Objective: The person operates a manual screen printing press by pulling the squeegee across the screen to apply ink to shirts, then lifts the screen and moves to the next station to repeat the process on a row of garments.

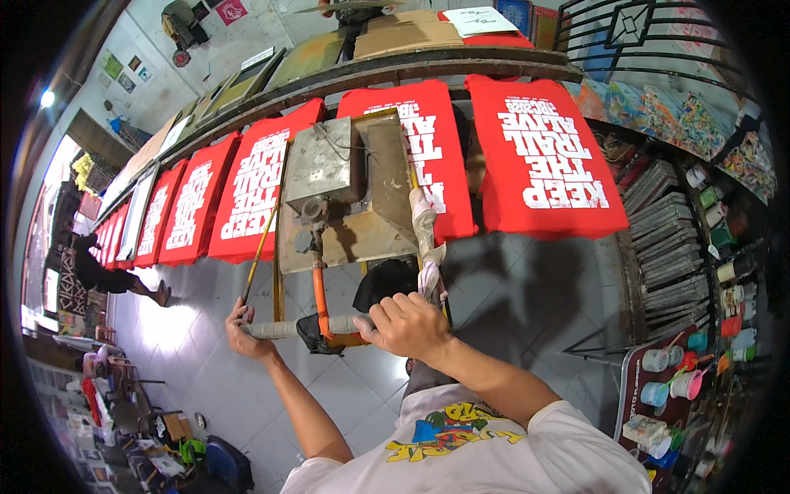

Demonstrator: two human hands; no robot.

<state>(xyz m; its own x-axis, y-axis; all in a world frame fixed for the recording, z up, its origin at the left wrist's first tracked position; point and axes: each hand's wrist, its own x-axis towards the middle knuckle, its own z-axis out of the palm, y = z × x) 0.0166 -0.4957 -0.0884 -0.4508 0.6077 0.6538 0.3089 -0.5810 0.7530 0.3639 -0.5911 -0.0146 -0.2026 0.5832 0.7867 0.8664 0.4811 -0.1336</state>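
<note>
Both hands are gripping a taped handlebar (288, 328) at the near end of a metal cart (346, 198) that is sitting over a long rail table hung with red shirts (547, 156): the left hand (243, 329) is wrapping its fingers round the bar's left end, and the right hand (409, 323) is closing knuckles-up over the right end, both fists pressed shut on the bar. An orange hose (318, 288) is running from the box on the cart down towards the bar, and a thin yellow rod (259, 251) is leaning along the cart's left side. The cart is resting above the shirt between the second and third prints from the right, so the work in hand looks to be passing the unit over one printed shirt; I judge the next move is calling for a steady two-handed push or pull along the rail, keeping the frame square and the hose clear of the wet print. The shirts are lying flat in a curving row, white lettering up, stretching away to the left. The floor (527, 288) is grey tile. On the right, cups of paint (671, 383) are crowding a small table, with stacked frames (666, 239) and more pots on shelves behind; at far left another person (99, 267) is sitting low by the row
</note>
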